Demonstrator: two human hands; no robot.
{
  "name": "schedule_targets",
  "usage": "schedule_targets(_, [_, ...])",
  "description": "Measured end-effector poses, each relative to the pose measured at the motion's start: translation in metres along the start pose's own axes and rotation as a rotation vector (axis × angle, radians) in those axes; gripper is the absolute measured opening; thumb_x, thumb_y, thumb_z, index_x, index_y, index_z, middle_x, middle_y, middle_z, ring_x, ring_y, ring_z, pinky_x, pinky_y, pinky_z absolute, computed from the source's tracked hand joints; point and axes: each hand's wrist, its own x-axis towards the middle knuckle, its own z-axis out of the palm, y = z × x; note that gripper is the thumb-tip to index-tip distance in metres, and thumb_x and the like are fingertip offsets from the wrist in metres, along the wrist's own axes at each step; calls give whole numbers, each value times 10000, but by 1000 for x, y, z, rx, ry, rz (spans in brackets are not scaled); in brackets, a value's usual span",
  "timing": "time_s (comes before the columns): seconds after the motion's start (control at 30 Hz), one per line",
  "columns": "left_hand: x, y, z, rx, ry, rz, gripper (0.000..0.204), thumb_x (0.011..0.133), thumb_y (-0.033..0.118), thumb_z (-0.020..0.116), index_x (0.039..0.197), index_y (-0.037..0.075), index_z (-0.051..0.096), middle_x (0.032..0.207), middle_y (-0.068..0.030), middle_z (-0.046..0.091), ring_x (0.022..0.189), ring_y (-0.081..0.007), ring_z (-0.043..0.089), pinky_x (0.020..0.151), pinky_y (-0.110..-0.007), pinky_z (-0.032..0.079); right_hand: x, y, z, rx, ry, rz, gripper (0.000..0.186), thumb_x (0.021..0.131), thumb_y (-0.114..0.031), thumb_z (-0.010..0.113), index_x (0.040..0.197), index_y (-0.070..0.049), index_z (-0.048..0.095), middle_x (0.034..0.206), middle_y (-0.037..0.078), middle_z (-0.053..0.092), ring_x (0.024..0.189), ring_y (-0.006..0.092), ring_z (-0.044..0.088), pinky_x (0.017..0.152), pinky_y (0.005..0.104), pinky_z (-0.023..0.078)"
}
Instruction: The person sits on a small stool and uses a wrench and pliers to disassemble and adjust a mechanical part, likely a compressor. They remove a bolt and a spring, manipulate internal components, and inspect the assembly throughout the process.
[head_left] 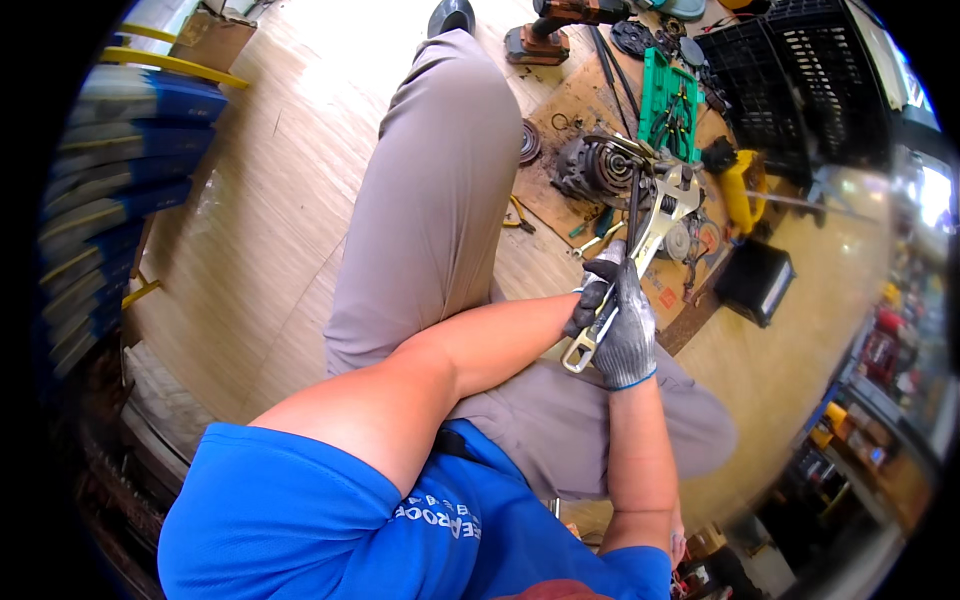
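My gloved right hand (630, 335) is closed on a large silver adjustable wrench (660, 215), its holed handle end poking out below. My left hand (590, 290), also gloved and partly behind the right, grips the same tools; a dark bar (634, 195) runs alongside the wrench. Their upper ends reach a round metal motor-like part (590, 170) on a cardboard sheet (547, 195). Whether the wrench jaws touch the part I cannot tell.
Around the cardboard lie a cordless drill (540, 40), a green tool case (668, 105), pliers (518, 215) and a black box (752, 280). Black crates (820, 90) stand at right, stacked blue-edged packs (130, 180) at left. My leg (425, 170) stretches forward.
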Motion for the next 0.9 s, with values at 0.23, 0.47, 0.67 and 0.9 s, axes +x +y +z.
schedule_targets(0.23, [-1, -16, -3, 45, 14, 9, 435, 925, 408, 564, 1158, 40, 574, 1018, -186, 672, 900, -313, 643, 795, -427, 515, 1, -1, 11, 91, 16, 27, 477, 1032, -455, 458, 1131, -9, 594, 692, 53, 607, 512, 173, 612, 481, 348, 574])
schedule_targets(0.47, [6, -16, 2, 120, 44, 55, 437, 935, 398, 564, 1170, 30, 575, 1021, -175, 676, 911, -288, 642, 807, -420, 511, -2, 0, -7, 122, -84, -12, 458, 1045, -415, 444, 1191, -6, 589, 756, 52, 628, 563, 176, 635, 500, 341, 556])
schedule_targets(0.67, [21, -16, -4, 254, 133, 134, 438, 944, 390, 564, 1181, 21, 577, 1024, -166, 680, 920, -267, 641, 817, -414, 508, -14, -17, -10, -23, 4, -10, 387, 1037, -373, 485, 1120, -22, 625, 698, 22, 572, 493, 142, 555, 401, 298, 459])
schedule_targets(0.9, [13, 7, -4, 489, 210, 401, 432, 929, 378, 581, 1166, 17, 598, 1074, -246, 664, 1018, -389, 628, 877, -447, 486, -17, -26, -43, 14, -82, 31, 342, 1045, -295, 462, 1140, 13, 578, 691, 50, 574, 500, 163, 540, 415, 323, 431])
